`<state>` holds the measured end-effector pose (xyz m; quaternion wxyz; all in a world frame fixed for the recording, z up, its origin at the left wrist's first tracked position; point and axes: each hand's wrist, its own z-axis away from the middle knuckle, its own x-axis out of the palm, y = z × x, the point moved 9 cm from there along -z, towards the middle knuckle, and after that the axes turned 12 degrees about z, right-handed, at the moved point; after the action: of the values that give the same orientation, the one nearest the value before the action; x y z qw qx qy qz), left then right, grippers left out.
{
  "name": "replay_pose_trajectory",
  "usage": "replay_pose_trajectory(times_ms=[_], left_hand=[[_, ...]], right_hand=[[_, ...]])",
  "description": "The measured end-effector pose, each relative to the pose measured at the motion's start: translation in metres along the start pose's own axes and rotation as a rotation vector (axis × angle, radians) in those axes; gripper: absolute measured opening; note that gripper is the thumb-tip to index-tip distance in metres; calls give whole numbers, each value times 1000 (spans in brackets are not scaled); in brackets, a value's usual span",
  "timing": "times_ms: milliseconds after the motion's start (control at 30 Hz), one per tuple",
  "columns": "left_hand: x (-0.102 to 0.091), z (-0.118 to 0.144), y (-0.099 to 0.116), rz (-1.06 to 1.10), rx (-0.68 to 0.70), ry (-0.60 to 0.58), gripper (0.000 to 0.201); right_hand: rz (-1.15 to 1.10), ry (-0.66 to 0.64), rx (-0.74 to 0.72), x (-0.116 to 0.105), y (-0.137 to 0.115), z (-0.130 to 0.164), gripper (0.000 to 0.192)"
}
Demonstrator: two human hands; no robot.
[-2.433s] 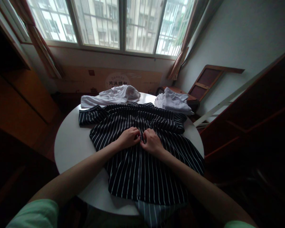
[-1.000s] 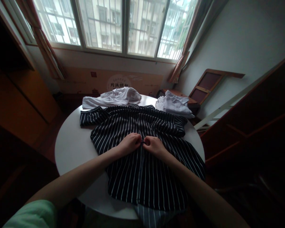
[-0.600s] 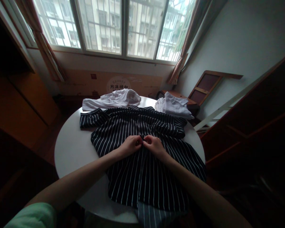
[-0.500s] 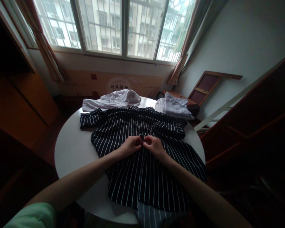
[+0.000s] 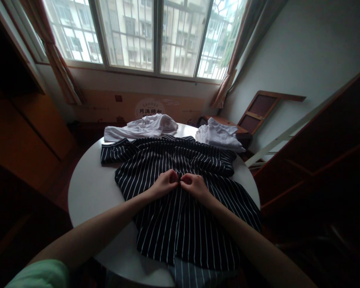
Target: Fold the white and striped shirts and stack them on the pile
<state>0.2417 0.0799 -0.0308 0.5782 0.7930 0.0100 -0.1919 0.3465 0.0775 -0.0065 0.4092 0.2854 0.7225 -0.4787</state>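
A black shirt with white stripes lies spread over the round white table, its collar at the far side and its hem hanging past the near edge. At the middle of its front, my left hand pinches the fabric along the centre line. My right hand pinches it just beside, the fingertips of both hands almost meeting. Any button between the fingers is too small and dark to make out. The shirt's left-side sleeve lies folded outward on the table.
Crumpled white clothing lies at the table's far left, and a stack of folded white clothes at the far right. Behind stand a wooden chair and a barred window. Dark wooden furniture rises on the right.
My hands stay at the shirt's centre front with only a slight shift of the fingers. The shirt and the white clothes lie as before.
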Motion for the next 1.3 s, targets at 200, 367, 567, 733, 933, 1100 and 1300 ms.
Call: replay_pose_trajectory(times_ms=[200,367,567,733,933,1100,1300], left_hand=[[1,1,1,33,7,-20,9],[2,1,2,17,15,-17,11],[3,2,7,-21,33,-25,10],[5,4,11,-54,40,-44,7],[6,3,11,-63,40,-34,10],[6,3,8,-57,25,-30,9],[5,1,6,-29,30,-21,10]], right_hand=[[-160,-113,32,7,6,-2,20],[-105,-93,5,7,7,-5,10],[-103,-134,0,10,8,-5,10],[-111,-151,-15,11,7,-4,13],[-114,-150,-22,9,5,-4,10],[-92,-132,-21,10,6,-5,9],[-72,-120,-30,13,7,-4,8]])
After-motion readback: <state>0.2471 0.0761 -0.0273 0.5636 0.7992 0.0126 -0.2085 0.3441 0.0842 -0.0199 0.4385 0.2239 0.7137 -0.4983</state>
